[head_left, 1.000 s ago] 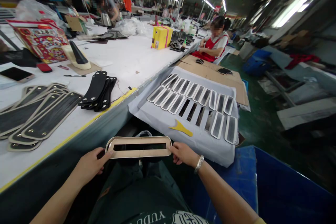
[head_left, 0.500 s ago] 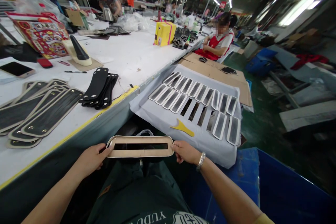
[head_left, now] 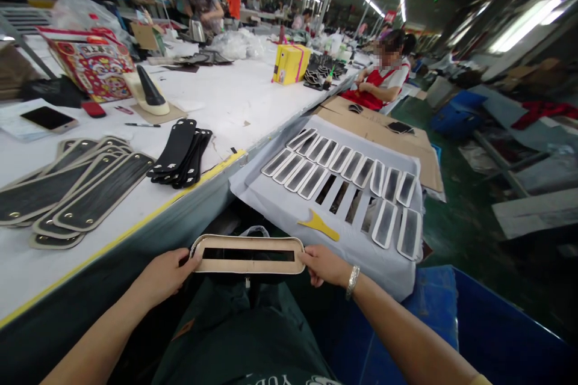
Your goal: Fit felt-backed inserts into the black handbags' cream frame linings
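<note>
Between my two hands, over my lap, is a long beige frame-like piece [head_left: 248, 266] with rounded ends and a narrow slot through its middle. My left hand [head_left: 174, 274] pinches its left end between thumb and fingers. At the opposite end, my right hand [head_left: 325, 266] has its fingers closed on the rim. Beyond it, a yellow forked tool [head_left: 320, 225] lies on the pale sheet [head_left: 271, 207], near rows of white-edged dark panels [head_left: 312, 181]. What lies beneath the held piece is mostly hidden.
On the white table at left are dark panels with metal studs [head_left: 106, 192] and a stack of black strips [head_left: 180, 153]. A phone [head_left: 49, 119] lies farther left. A yellow box [head_left: 289, 64] stands farther back. A blue bin [head_left: 497, 307] is at lower right. A co-worker in red [head_left: 377, 81] sits beyond.
The whole view has shifted slightly, so everything appears a little farther right and lower. Both hands keep the same hold on the beige piece.
</note>
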Action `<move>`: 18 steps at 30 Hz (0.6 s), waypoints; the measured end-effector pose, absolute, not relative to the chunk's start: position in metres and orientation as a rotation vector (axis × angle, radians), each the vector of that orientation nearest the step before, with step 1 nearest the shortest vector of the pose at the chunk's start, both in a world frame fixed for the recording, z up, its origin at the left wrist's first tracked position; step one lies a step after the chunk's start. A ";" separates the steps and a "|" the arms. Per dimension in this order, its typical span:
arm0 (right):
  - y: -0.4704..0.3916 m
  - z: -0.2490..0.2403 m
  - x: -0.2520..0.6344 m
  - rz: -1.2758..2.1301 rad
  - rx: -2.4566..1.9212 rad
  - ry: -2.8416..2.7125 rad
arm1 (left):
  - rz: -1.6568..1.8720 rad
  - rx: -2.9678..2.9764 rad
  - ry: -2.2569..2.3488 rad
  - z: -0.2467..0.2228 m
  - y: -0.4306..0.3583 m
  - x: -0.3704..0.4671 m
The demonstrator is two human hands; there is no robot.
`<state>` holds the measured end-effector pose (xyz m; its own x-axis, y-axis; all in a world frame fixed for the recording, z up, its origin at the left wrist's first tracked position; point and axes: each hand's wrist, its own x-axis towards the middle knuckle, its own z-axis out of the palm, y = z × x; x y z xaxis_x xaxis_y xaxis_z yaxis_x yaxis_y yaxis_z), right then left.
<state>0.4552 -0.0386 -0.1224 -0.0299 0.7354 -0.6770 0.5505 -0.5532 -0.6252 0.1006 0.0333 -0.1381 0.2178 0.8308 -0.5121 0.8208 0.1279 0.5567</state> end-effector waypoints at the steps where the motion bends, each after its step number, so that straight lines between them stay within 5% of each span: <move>1: -0.039 -0.122 0.455 1.638 -2.066 -1.380 | 0.033 1.634 1.566 -0.136 0.032 0.101; 18: -0.038 -0.122 0.453 1.485 -2.160 -1.539 | 0.241 1.201 1.672 -0.133 0.021 0.113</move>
